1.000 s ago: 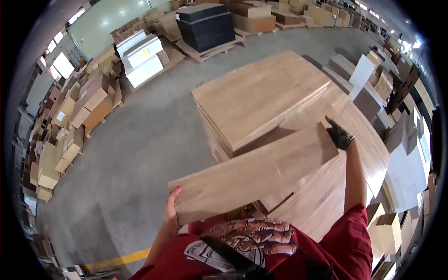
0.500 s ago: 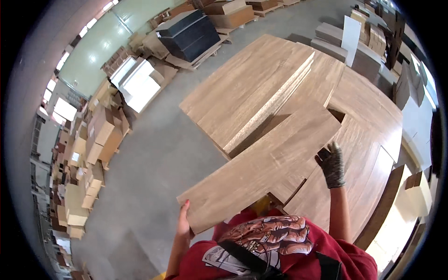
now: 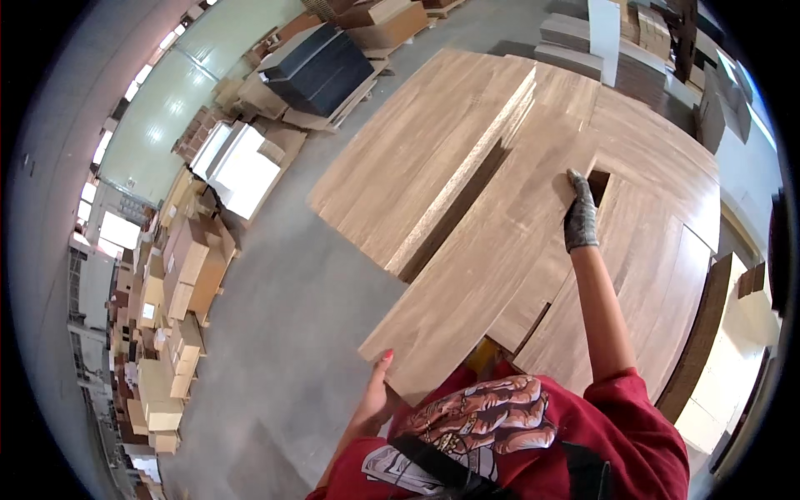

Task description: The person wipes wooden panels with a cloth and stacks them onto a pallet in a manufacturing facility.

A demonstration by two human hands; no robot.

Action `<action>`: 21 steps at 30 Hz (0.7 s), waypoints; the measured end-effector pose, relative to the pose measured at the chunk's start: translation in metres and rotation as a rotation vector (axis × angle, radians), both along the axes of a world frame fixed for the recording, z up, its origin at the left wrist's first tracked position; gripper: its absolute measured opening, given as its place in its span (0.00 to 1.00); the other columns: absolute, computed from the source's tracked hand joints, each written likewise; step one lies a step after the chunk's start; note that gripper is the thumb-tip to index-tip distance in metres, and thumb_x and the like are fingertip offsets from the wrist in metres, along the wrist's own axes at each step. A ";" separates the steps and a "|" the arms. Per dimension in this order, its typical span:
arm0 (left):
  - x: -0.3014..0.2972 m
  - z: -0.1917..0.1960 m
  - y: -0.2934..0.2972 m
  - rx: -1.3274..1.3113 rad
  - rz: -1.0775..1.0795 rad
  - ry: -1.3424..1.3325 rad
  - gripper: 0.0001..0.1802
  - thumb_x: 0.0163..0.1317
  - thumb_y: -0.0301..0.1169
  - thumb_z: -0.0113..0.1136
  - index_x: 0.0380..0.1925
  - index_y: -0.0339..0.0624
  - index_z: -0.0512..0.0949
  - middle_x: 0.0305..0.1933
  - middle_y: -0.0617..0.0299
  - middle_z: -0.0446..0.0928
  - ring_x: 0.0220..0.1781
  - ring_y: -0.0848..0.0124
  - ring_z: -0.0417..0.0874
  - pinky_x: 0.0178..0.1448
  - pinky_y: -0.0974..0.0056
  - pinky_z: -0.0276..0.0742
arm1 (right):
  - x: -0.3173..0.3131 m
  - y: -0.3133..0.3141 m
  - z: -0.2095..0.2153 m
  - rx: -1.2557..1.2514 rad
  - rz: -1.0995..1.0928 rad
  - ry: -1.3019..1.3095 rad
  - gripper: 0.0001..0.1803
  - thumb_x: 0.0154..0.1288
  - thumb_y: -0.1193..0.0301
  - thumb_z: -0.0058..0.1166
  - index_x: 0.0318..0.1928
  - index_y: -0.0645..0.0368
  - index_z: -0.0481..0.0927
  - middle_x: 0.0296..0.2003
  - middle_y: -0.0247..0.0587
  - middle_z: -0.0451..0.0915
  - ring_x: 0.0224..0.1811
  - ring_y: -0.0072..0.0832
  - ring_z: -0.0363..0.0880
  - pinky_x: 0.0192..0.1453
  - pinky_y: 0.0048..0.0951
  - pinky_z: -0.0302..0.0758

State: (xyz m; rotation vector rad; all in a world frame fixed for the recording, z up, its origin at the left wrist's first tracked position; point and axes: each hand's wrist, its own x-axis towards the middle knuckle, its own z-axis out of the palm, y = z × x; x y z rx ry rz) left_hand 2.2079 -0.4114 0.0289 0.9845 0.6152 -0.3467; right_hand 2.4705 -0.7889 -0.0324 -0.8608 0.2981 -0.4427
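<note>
One long wood-grain board point(image 3: 487, 267) slants beside panel stack point(image 3: 425, 142) (edges rough, pale). We see left hand point(image 3: 377, 402) clamping near end; gloved right hand point(image 3: 581, 217) at long edge, fingers extended, grip unclear.

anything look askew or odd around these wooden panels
No spill or clear damage shows. The wooden panels don't lie flush: a dark gap opens beside the right hand. Also odd, the right hand is gloved while the left hand, gripping the long board's near end, looks bare.
</note>
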 end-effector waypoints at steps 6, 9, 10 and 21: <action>0.045 -0.001 -0.047 -0.115 -0.080 -0.162 0.33 0.66 0.49 0.54 0.65 0.43 0.61 0.64 0.58 0.69 0.63 0.63 0.72 0.66 0.55 0.67 | 0.031 -0.001 0.018 -0.099 -0.066 0.262 0.39 0.50 0.50 0.67 0.53 0.67 0.72 0.43 0.47 0.76 0.41 0.36 0.75 0.51 0.35 0.74; 0.074 0.006 -0.066 -0.113 -0.115 -0.160 0.34 0.65 0.51 0.54 0.64 0.43 0.63 0.62 0.60 0.71 0.62 0.64 0.73 0.64 0.57 0.68 | 0.052 -0.013 -0.005 -0.076 -0.086 0.133 0.34 0.51 0.59 0.68 0.51 0.67 0.69 0.41 0.46 0.76 0.40 0.34 0.75 0.46 0.36 0.76; 0.080 0.007 -0.069 -0.115 -0.121 -0.126 0.34 0.65 0.51 0.55 0.64 0.43 0.64 0.62 0.60 0.72 0.62 0.65 0.73 0.63 0.57 0.69 | 0.052 -0.011 -0.004 -0.005 -0.090 0.053 0.30 0.52 0.62 0.68 0.49 0.66 0.69 0.39 0.45 0.76 0.39 0.33 0.76 0.44 0.35 0.77; 0.125 0.011 -0.077 -0.059 -0.337 -0.068 0.36 0.66 0.58 0.44 0.64 0.45 0.65 0.62 0.59 0.72 0.61 0.60 0.75 0.62 0.50 0.71 | 0.131 -0.017 -0.023 0.104 -0.138 0.018 0.12 0.60 0.67 0.58 0.39 0.64 0.82 0.33 0.41 0.83 0.33 0.30 0.81 0.41 0.28 0.76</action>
